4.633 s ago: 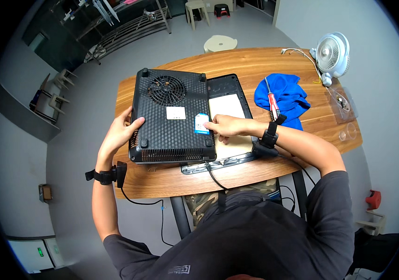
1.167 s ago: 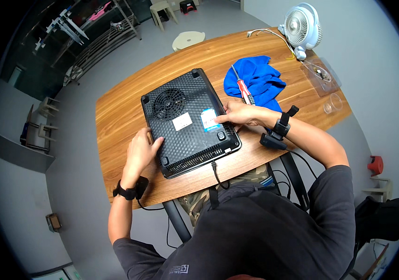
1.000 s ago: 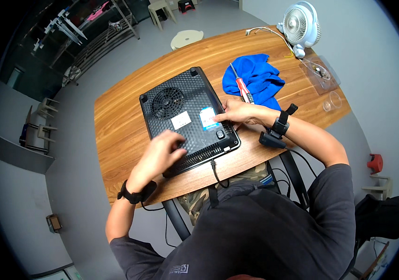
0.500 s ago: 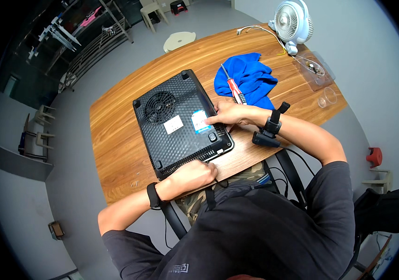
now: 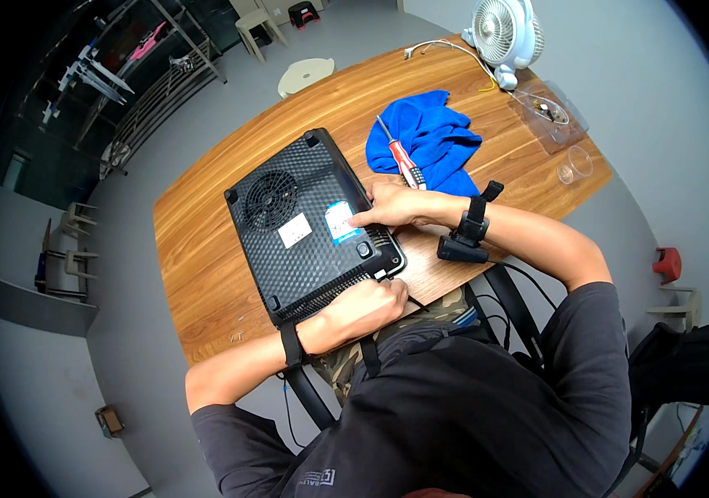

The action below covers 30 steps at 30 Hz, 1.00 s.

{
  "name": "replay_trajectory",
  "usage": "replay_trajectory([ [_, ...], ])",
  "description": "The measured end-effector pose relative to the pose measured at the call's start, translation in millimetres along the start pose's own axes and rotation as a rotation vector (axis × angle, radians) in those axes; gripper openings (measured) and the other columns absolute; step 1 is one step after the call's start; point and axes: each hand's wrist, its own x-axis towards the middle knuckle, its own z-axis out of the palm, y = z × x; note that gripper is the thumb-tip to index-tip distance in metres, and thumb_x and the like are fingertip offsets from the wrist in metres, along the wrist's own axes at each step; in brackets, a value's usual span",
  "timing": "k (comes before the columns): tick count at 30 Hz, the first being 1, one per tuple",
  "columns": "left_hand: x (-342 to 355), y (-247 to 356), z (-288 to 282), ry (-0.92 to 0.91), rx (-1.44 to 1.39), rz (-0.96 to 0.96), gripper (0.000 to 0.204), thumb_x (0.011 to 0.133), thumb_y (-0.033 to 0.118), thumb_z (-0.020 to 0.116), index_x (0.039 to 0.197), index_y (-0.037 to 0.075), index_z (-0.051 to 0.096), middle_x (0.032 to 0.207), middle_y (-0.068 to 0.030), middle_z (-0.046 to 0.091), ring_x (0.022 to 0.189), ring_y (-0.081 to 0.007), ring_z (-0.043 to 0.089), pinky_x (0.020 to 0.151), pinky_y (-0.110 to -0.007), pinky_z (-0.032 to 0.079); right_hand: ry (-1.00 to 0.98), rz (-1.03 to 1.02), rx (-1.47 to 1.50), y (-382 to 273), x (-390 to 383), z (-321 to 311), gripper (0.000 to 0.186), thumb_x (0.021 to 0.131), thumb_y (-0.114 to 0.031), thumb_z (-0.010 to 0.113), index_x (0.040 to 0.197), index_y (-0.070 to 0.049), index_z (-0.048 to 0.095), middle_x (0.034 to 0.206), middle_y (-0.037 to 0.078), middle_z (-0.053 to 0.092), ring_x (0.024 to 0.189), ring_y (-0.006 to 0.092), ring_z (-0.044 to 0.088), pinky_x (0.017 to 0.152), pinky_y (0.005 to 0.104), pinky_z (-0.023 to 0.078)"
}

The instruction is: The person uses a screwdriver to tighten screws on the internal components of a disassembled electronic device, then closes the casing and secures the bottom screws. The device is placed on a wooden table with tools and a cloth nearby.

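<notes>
A black flat appliance (image 5: 305, 226) lies upside down on the wooden table (image 5: 205, 249), its round fan grille and two labels facing up. My right hand (image 5: 392, 205) rests flat on its right edge, fingers on the blue label. My left hand (image 5: 367, 305) is curled at the appliance's near corner by the table's front edge, where the black power cord comes out; I cannot tell if it grips the cord. A red-handled screwdriver (image 5: 404, 163) lies on a blue cloth (image 5: 429, 141) just beyond my right hand.
A small white fan (image 5: 504, 33) stands at the table's far right corner with a cable beside it. A clear plastic tray (image 5: 550, 116) and a clear cup (image 5: 574, 166) sit near the right edge. Stools and metal racks stand on the floor beyond.
The appliance has been turned on the table. My left hand slid from its left side down to the near corner at the table's front edge. My right hand stayed on the label.
</notes>
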Motion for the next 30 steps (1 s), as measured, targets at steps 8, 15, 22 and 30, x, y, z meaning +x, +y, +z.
replay_trajectory([
  [8,-1,-4,-5,-0.031,-0.057,-0.044,0.013,0.090,0.010,0.057,0.092,-0.002,0.059,0.079,-0.0100,0.061,0.069,-0.0224,0.071,0.059,-0.035,0.057,0.012,-0.099,-0.231,-13,-12,-7,0.066,0.086,-0.054,0.077,0.107,0.009,0.074,0.096,0.022,0.075,0.087,0.0284,0.073,0.081,0.0397,0.056],
  [15,3,-14,7,0.049,-0.038,-0.025,0.009,0.087,0.011,0.059,0.085,0.003,0.062,0.078,-0.0076,0.063,0.074,-0.0224,0.069,0.068,-0.035,0.057,0.040,-0.169,-0.180,-16,-16,-2,0.064,0.090,-0.049,0.074,0.108,0.012,0.072,0.096,0.027,0.074,0.089,0.0344,0.073,0.083,0.0401,0.056],
  [22,0,-13,5,0.046,-0.090,-0.054,0.011,0.088,0.012,0.059,0.088,0.002,0.064,0.080,-0.0072,0.064,0.078,-0.0228,0.068,0.070,-0.036,0.057,0.103,-0.212,-0.390,-11,-18,1,0.054,0.090,-0.041,0.072,0.109,0.009,0.072,0.099,0.035,0.070,0.097,0.0452,0.070,0.089,0.0485,0.054],
  [30,-1,-20,11,0.048,-0.133,-0.039,0.014,0.088,0.013,0.059,0.093,0.001,0.065,0.084,-0.0081,0.064,0.081,-0.0237,0.068,0.071,-0.037,0.057,0.131,-0.290,-0.536,-5,-15,2,0.065,0.086,-0.045,0.076,0.116,0.013,0.067,0.120,0.037,0.062,0.119,0.0479,0.060,0.101,0.0483,0.050],
])
